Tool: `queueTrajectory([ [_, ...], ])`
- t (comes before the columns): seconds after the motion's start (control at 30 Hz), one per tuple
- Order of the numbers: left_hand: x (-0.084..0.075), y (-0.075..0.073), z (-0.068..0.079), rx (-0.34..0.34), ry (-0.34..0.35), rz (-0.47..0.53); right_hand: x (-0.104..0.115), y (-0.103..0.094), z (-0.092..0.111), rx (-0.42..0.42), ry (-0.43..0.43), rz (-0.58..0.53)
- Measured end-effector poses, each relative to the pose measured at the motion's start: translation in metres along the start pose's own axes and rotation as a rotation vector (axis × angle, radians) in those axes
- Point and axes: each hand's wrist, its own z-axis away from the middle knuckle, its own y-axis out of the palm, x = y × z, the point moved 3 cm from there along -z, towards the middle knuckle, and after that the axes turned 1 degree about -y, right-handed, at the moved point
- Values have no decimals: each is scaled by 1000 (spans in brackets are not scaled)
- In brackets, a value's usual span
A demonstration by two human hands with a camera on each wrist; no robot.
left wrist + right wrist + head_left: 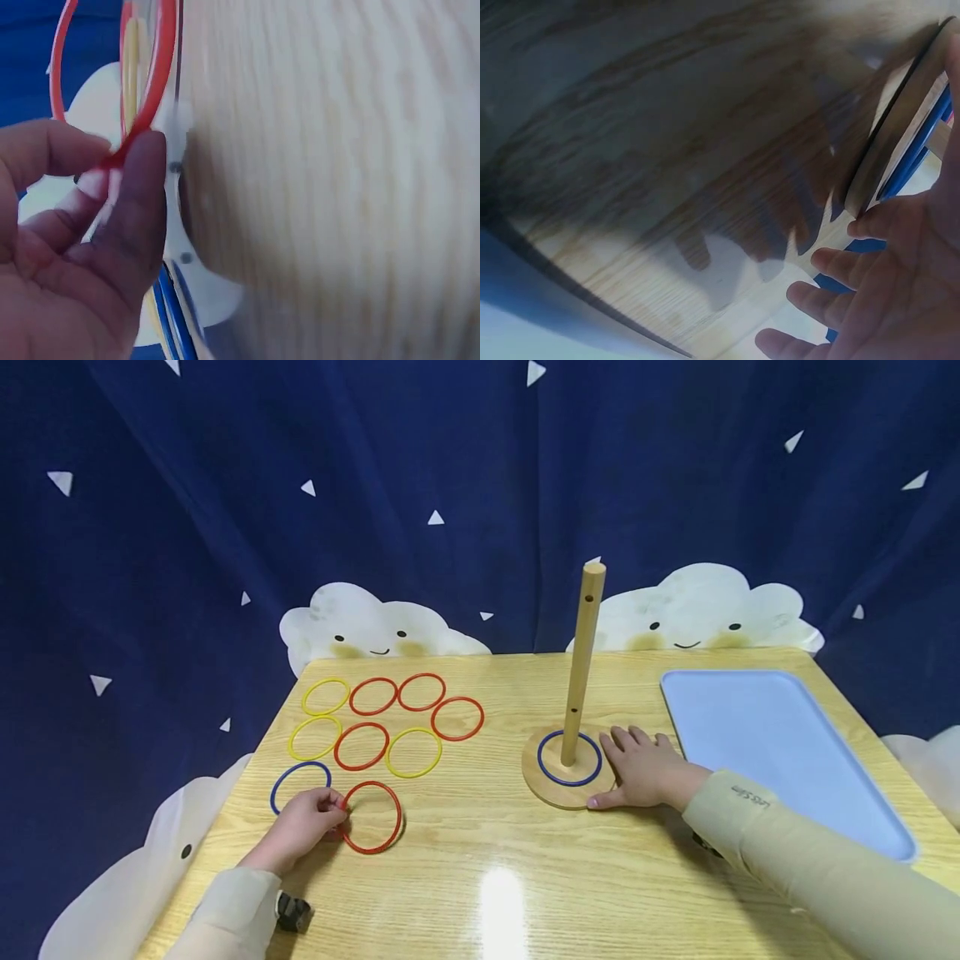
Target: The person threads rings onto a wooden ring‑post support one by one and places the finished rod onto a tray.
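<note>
My left hand (303, 827) pinches the left side of a red ring (400, 817) between thumb and fingertips. In the left wrist view the red ring (161, 67) stands up from the pinch. Just behind that hand lies a blue ring (274, 787), partly covered by it. A wooden post (583, 652) rises from a round wooden base (534, 777). Another blue ring (570, 784) lies around the post's foot, flat on the base. With fingers spread, my right hand (645, 772) rests at the right edge of the base; its fingers (840, 266) show in the right wrist view.
Several red and yellow rings lie flat at the table's back left, including a yellow ring (415, 776) and a red ring (458, 739). To the right of the base sits a light blue tray (780, 752). A dark blue curtain (480, 460) hangs behind the wooden table (465, 827).
</note>
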Motion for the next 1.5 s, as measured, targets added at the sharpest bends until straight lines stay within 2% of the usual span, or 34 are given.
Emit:
queueTrajectory([
  [0.1,-6,8,-2,99,19,149,-2,-1,1,-2,3,3],
  [0.17,-16,14,-3,167,37,220,-3,-1,1,0,5,6],
  [0.23,-30,19,-4,206,67,264,-4,0,1,1,5,10],
  [0.5,-95,22,-5,192,173,373,-2,5,0,-34,-7,6],
  [0.77,-160,7,-13,132,275,617,-1,9,2,-13,4,11],
  [0.9,-198,1,-20,110,349,691,-1,8,2,-20,6,5],
  [1.1,-259,0,-32,140,447,747,-2,7,3,-24,11,-6],
  [1.3,-308,10,-44,183,494,780,-3,6,3,-23,14,-12],
  [1.5,-339,31,-54,228,478,789,-2,6,5,-37,5,-8],
])
